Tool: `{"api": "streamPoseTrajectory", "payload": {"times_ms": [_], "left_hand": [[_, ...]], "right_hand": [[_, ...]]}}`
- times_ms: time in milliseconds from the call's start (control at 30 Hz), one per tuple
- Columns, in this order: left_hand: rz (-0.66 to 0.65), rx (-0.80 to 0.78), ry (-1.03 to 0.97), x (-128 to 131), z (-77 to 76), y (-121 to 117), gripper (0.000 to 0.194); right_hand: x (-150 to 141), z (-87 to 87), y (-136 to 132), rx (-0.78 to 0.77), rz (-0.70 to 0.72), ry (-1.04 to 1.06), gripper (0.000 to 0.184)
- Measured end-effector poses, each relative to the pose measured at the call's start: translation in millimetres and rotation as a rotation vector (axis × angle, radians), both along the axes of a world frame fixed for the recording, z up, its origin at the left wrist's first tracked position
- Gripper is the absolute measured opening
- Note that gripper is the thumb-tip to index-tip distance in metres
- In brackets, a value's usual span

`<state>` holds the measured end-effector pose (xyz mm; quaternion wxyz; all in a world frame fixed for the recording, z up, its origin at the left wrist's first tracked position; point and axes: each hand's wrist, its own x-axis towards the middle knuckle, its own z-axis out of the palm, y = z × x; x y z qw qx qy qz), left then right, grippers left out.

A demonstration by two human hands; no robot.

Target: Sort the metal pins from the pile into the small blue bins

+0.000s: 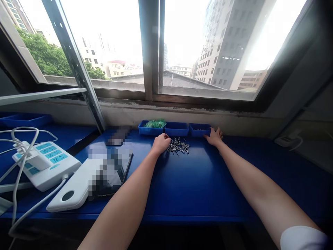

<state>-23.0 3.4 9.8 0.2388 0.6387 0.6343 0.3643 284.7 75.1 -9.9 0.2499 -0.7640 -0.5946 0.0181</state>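
A loose pile of small, thin metal pieces, like screws or pins (179, 146), lies on the blue tabletop. At its left edge is my left hand (161, 143), fingers curled together; what they hold, if anything, is hidden. My right hand (214, 136) grips the right end of a small blue bin (199, 131), thumb at the front corner and other fingers toward the back. A few tiny dark pieces show inside that bin. Left of it stand a second blue bin (177, 130) and a third blue bin (151, 130), which holds green plastic packets (155, 124).
A white power strip (49, 163) with looping cables sits at the left. Beside my left forearm are a white power bank (70, 194) and a partly blurred dark device (127, 166). A metal shelf post (91, 100) rises before the window. Another blue tray (28, 120) stands far left.
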Motion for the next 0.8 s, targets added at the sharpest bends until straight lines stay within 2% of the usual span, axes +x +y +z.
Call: {"api": "streamPoseTrajectory", "payload": {"times_ms": [67, 133, 200, 267, 333, 400, 467, 567, 700, 800], "left_hand": [[-0.047, 0.008, 0.039, 2.9, 0.4, -2.7, 0.024], [-0.069, 0.017, 0.051, 3.9, 0.2, -3.4, 0.025], [-0.075, 0.022, 0.043, 3.1, -0.8, -2.1, 0.025], [-0.087, 0.023, 0.025, 1.0, -2.3, 0.6, 0.026], [-0.095, 0.03, 0.003, -1.3, -4.0, 3.6, 0.026], [-0.079, 0.052, -0.016, -3.1, -5.0, 5.9, 0.025], [-0.033, 0.084, -0.021, -4.3, -4.9, 6.7, 0.025], [0.011, 0.116, -0.002, -5.0, -3.6, 5.2, 0.025], [-0.009, 0.122, 0.064, -4.7, -2.3, 1.9, 0.029], [-0.028, 0.122, 0.091, -2.9, -3.2, 1.2, 0.031]], "right_hand": [[-4.9, -0.7, 1.1, 0.012, -0.033, -0.018, 0.075], [-8.8, -1.0, -0.5, 0.04, -0.003, -0.009, 0.081], [-12.6, 0.4, -4.7, 0.062, 0.017, -0.002, 0.084], [-18.2, 4.6, -11.0, 0.099, -0.034, -0.031, 0.083], [-27.0, 11.3, -18.2, 0.2, -0.093, -0.068, 0.069], [-39.5, 18.7, -25.3, 0.289, -0.046, -0.037, 0.043], [-54.5, 24.2, -31.4, 0.204, 0.14, 0.057, 0.026], [-76.7, 25.3, -37.8, 0.074, 0.411, 0.142, 0.021], [-94.7, 16.8, -39.9, -0.066, 0.457, 0.198, 0.035], [-99.3, 10.1, -38.5, -0.143, 0.496, 0.144, 0.039]]}}
